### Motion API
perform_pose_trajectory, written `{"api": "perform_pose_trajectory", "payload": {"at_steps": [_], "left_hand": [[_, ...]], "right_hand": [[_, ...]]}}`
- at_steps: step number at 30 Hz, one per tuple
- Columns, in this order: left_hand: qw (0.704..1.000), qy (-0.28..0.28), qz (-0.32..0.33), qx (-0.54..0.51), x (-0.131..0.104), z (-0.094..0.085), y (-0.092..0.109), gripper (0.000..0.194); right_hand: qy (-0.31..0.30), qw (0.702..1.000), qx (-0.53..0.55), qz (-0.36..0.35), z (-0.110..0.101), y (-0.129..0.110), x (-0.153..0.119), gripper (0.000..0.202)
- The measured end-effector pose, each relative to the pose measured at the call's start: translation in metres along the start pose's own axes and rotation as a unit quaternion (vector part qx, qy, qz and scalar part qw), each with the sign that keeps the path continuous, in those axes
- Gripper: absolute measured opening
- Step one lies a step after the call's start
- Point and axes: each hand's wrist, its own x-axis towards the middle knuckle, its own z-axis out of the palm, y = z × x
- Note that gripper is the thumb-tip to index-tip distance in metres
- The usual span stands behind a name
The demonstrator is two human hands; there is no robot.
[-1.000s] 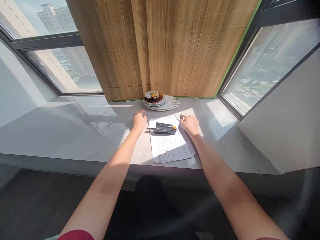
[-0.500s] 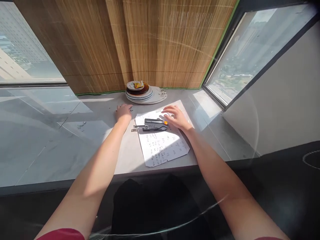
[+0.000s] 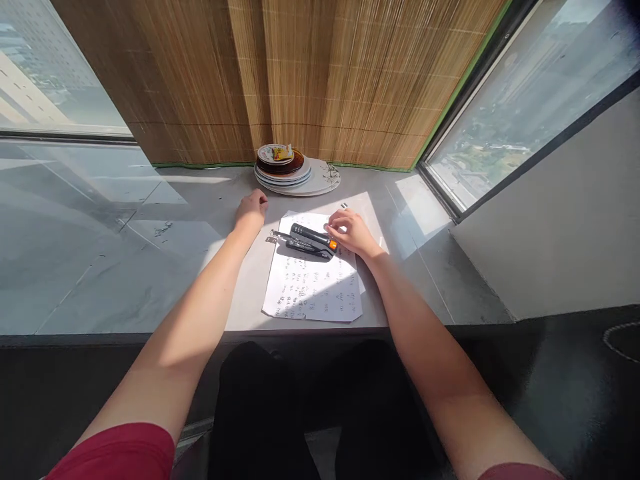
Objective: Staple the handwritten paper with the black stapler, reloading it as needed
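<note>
Since half a second ago, a clockwise turn of the paper (image 3: 325,297) under the right hand (image 3: 350,233), and of the stapler (image 3: 311,235) on it: likely a squarer sheet for the work. Stapler now just left of the right fingertips. Right fingers curled in from a flat spread, left hand (image 3: 251,212) curled near the plates (image 3: 287,179); no telling whether gripping anything in either.

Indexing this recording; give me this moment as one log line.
stapler: on handwritten sheets | left hand: near plate stack | right hand: by stapler's orange end, contact unclear
</note>
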Motion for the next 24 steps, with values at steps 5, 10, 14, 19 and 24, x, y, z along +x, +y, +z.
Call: {"api": "perform_pose_trajectory", "payload": {"at_steps": [5, 10, 14, 19, 24], "left_hand": [[0.990, 0.006, 0.115, -0.078, -0.012, -0.006, -0.002, 0.014], [0.986, 0.019, 0.104, -0.132, -0.030, -0.012, 0.003, 0.020], [0.985, 0.002, 0.063, -0.164, -0.051, -0.017, 0.016, 0.026], [0.988, -0.010, 0.050, -0.145, -0.083, -0.023, 0.031, 0.015], [0.987, 0.003, 0.055, -0.152, -0.119, -0.033, 0.033, 0.014]], "right_hand": [[-0.030, 0.999, -0.019, -0.011, 0.005, 0.000, 0.001, 0.018], [-0.025, 0.999, -0.016, -0.017, 0.011, 0.007, 0.004, 0.028], [-0.026, 0.999, 0.019, -0.016, 0.012, 0.010, 0.004, 0.024], [-0.032, 0.996, 0.087, -0.001, 0.016, 0.007, -0.002, 0.014], [0.004, 0.989, 0.133, 0.059, 0.010, -0.009, -0.008, 0.016]]}}
